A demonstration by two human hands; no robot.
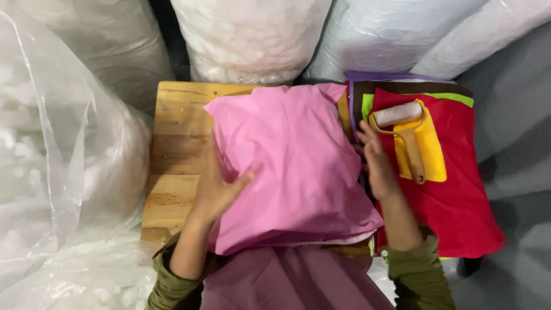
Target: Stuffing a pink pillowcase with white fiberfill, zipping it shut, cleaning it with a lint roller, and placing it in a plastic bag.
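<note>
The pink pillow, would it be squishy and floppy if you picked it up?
Probably yes. The pink pillow bulges in a soft, rounded puff with wrinkled fabric, so it likely squashes easily. The left hand and right hand press its sides, suggesting it gives. It looks light for its size, and unlikely to roll.

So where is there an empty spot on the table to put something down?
The bare wood of the table shows only on the left, between the pink pillow and the clear plastic bags, above the left hand. The right is crowded: the right hand, the red cloth stack, a yellow cloth and a lint roller.
</note>
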